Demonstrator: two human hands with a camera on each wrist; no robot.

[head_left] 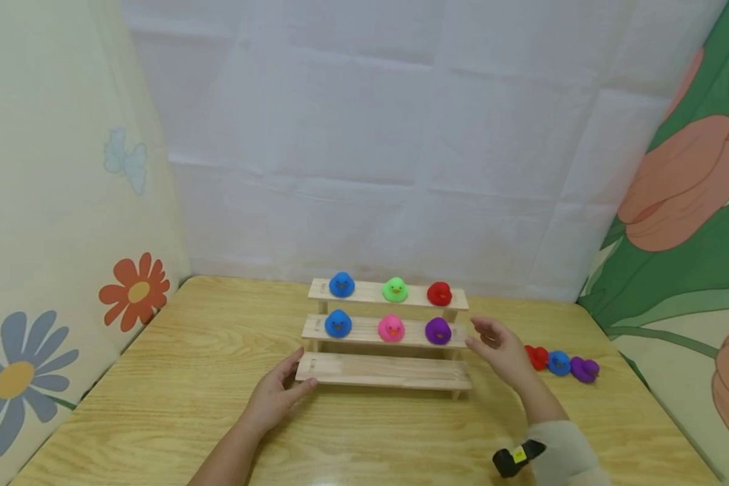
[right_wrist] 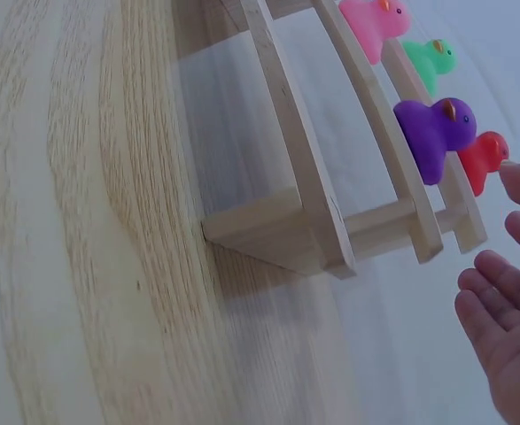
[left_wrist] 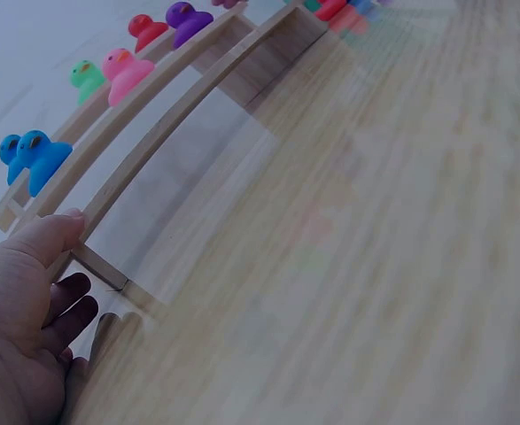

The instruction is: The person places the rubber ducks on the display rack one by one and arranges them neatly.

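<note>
A three-step wooden rack (head_left: 383, 370) stands on the table. Its top step carries a blue duck (head_left: 342, 285), a green duck (head_left: 395, 290) and a red duck (head_left: 440, 293); on the middle step sit another blue duck (head_left: 338, 324), a pink duck (head_left: 391, 328) and a purple duck (head_left: 439, 331). The bottom step bears no duck. My left hand (head_left: 275, 397) is at the left end of the bottom step, thumb at its edge and the other fingers loosely bent. Beside the right end of the middle step, my right hand (head_left: 503, 354) hangs with fingers apart, holding nothing.
On the table right of my right hand lie several more ducks, among them a red duck (head_left: 538, 358), a blue duck (head_left: 559, 363) and a purple duck (head_left: 585, 369). A white cloth (head_left: 340, 135) hangs behind the table, with flower-patterned panels (head_left: 674, 189) at both sides.
</note>
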